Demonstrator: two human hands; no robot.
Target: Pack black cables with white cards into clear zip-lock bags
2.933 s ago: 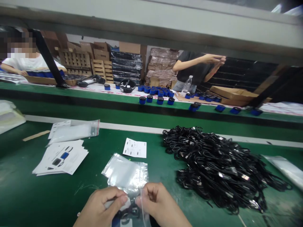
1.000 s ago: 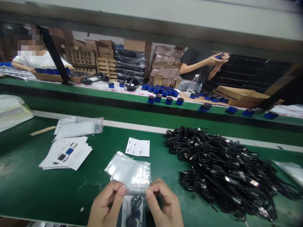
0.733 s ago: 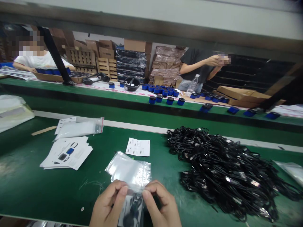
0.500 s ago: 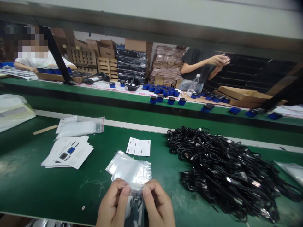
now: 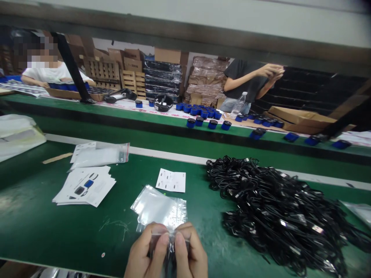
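Observation:
At the front edge of the bench, my left hand (image 5: 147, 251) and my right hand (image 5: 191, 251) pinch the top of a small clear plastic bag (image 5: 170, 266), thumbs close together. Something dark shows inside the bag; my fingers hide much of it. Just beyond my fingertips lie several flat clear plastic bags (image 5: 162, 206), overlapping in a loose stack. A folded printed leaflet (image 5: 171, 180) rests behind them. To my right spreads a large heap of coiled black cables (image 5: 272, 212). A pile of printed sheets (image 5: 84, 189) is on the left.
A clear bag with a red seal strip (image 5: 100, 155) lies behind the sheets. Blue-and-black round items (image 5: 213, 124) line the raised ledge, with an open carton (image 5: 301, 117) at right. Two people (image 5: 246, 81) are across the bench. A shelf beam (image 5: 185, 27) crosses overhead.
My hands have drawn closer together along the bag's top, the thumbs now nearly touching. The view has shifted slightly.

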